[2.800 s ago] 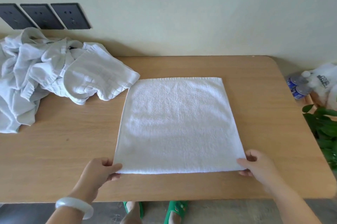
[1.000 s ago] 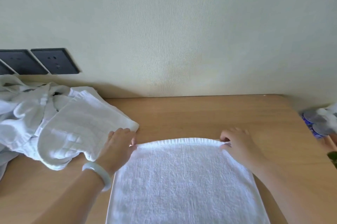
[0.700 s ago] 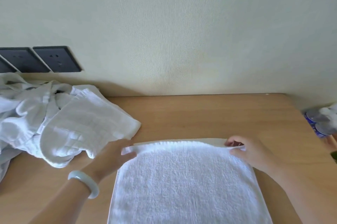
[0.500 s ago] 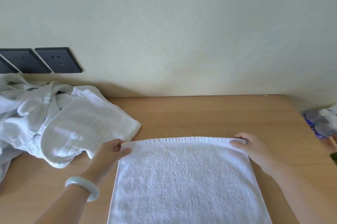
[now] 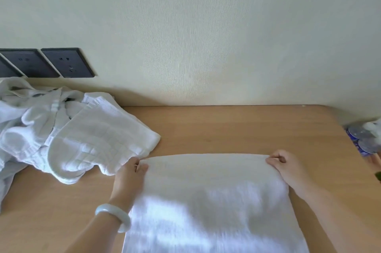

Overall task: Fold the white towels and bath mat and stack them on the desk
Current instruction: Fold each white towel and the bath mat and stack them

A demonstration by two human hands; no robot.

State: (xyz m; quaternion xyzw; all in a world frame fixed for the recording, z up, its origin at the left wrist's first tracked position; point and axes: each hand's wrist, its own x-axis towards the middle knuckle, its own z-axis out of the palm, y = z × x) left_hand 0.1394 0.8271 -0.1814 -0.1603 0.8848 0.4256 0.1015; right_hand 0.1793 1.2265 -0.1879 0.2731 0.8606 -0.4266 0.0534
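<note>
A white towel [image 5: 208,197] lies spread on the wooden desk [image 5: 237,127] in front of me, its image blurred. My left hand [image 5: 132,176] pinches the towel's far left corner. My right hand [image 5: 285,168] pinches the far right corner, fingers curled on the edge. The far edge is lifted slightly off the desk between the two hands. To the left lies a crumpled heap of white towels and the bath mat [image 5: 61,129], its nearest fold touching my left hand.
Dark wall sockets [image 5: 49,63] sit on the wall above the heap. Plastic water bottles [image 5: 365,139] stand beyond the desk's right edge. The wall runs along the desk's far edge. I wear a pale bangle [image 5: 114,214] on my left wrist.
Both hands left the towel's near corners, reached to its far edge and took hold of the far corners. That edge now rises a little and the towel blurs with motion.
</note>
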